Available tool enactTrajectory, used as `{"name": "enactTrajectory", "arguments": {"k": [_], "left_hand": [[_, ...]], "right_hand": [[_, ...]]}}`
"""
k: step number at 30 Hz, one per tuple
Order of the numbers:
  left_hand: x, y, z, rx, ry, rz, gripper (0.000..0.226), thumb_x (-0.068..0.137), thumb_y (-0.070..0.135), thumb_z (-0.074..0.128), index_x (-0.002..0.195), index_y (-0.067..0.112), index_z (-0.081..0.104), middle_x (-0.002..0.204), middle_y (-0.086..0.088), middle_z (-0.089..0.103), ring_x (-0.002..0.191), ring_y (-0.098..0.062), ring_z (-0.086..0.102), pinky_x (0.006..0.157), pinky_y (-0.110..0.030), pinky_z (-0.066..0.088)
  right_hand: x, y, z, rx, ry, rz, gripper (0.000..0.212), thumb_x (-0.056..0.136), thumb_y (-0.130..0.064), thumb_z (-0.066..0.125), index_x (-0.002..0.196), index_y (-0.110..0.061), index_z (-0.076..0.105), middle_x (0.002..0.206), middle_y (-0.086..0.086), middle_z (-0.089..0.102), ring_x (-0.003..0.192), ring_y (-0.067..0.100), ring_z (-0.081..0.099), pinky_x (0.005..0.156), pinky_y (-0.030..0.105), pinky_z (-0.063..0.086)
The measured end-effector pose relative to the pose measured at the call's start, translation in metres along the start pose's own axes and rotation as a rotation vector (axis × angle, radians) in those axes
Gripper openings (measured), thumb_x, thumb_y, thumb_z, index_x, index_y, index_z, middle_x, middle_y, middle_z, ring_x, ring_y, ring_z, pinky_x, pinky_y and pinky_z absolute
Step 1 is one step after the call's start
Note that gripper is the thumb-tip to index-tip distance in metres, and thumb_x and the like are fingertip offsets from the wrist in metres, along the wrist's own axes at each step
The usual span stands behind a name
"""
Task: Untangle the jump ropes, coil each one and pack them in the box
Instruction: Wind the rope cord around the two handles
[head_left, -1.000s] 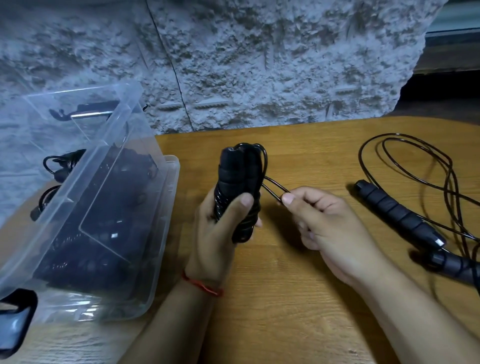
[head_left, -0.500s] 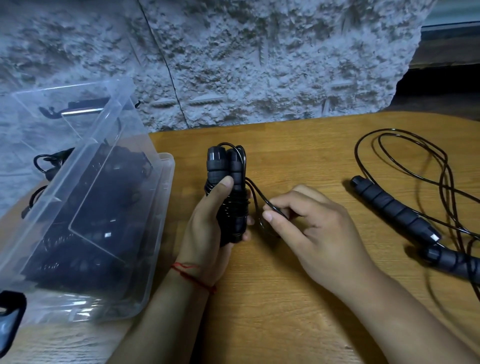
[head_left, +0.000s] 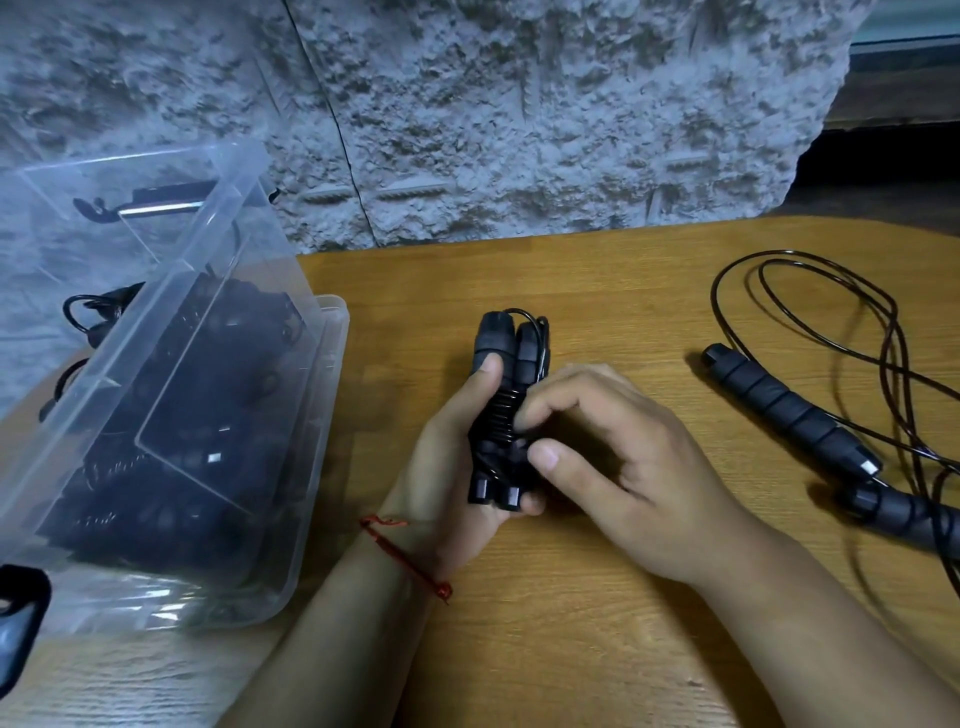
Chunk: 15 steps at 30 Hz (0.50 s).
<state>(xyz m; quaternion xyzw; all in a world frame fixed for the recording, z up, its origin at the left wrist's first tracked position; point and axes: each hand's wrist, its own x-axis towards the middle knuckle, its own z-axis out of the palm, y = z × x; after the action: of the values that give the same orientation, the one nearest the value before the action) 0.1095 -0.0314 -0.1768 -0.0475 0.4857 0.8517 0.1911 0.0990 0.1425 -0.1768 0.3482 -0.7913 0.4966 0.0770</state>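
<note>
My left hand (head_left: 447, 467) grips a coiled black jump rope (head_left: 506, 364), its two handles held side by side and upright with the cord wound round them. My right hand (head_left: 618, 457) is against the bundle's right side, thumb and fingers pinching the cord at the wrap. A second black jump rope (head_left: 779, 410) lies loose on the wooden table at the right, its handles end to end and its thin cord (head_left: 810, 317) looping behind them. The clear plastic box (head_left: 322, 374) stands at the left with several coiled black ropes inside.
The box's clear lid (head_left: 156, 218) leans up behind it against a rough grey stone wall (head_left: 519, 114). A black object (head_left: 21, 618) shows at the bottom left edge. Bare wooden table (head_left: 571, 623) lies in front of my hands.
My right hand has moved left from holding out the loose cord loop to pressing against the bundle. The loop that stuck out to the right is now drawn in against the handles.
</note>
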Motion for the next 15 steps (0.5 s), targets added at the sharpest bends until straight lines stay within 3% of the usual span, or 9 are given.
{"name": "enactTrajectory", "arguments": {"k": [2,5,8,12,15], "left_hand": [[0.002,-0.002,-0.002,0.012,-0.009,-0.002,0.047,0.109,0.055,0.043,0.121,0.016,0.066,0.089,-0.006,0.057,0.075,-0.020,0.053,0.060,-0.035,0.033],[0.003,-0.002,-0.003,-0.002,-0.010,-0.004,0.045,0.109,0.054,0.045,0.124,0.015,0.062,0.090,-0.007,0.056,0.076,-0.022,0.052,0.061,-0.036,0.032],[0.002,-0.003,-0.003,-0.051,0.003,0.030,0.034,0.108,0.046,0.050,0.119,0.015,0.062,0.089,-0.008,0.054,0.074,-0.024,0.050,0.062,-0.036,0.031],[0.003,0.009,-0.011,-0.095,0.041,0.046,0.040,0.105,0.048,0.052,0.126,0.016,0.064,0.098,-0.012,0.065,0.065,-0.024,0.056,0.051,-0.029,0.037],[0.000,0.014,-0.018,-0.122,0.039,-0.002,0.046,0.102,0.051,0.053,0.136,0.020,0.060,0.103,-0.011,0.066,0.065,-0.023,0.058,0.047,-0.025,0.041]], "right_hand": [[0.001,0.001,0.003,-0.011,0.002,-0.016,0.018,0.102,-0.028,0.067,0.113,-0.016,0.073,0.104,-0.015,0.069,0.116,0.020,0.063,0.095,0.032,0.050],[0.003,0.008,0.009,-0.032,0.021,-0.073,0.012,0.098,-0.023,0.076,0.102,-0.012,0.078,0.099,-0.009,0.073,0.110,0.018,0.065,0.096,0.036,0.050],[0.001,0.007,0.011,0.034,0.092,-0.040,0.026,0.092,-0.035,0.079,0.104,-0.012,0.074,0.107,-0.005,0.065,0.102,0.019,0.066,0.090,0.041,0.051],[0.001,0.007,-0.007,0.009,0.223,-0.038,0.046,0.084,-0.038,0.082,0.122,-0.017,0.067,0.129,0.004,0.059,0.128,0.021,0.058,0.106,0.032,0.046],[0.000,0.015,-0.016,0.152,0.213,0.029,0.055,0.087,-0.037,0.076,0.137,-0.020,0.057,0.141,0.005,0.052,0.132,0.029,0.055,0.106,0.040,0.048]]}}
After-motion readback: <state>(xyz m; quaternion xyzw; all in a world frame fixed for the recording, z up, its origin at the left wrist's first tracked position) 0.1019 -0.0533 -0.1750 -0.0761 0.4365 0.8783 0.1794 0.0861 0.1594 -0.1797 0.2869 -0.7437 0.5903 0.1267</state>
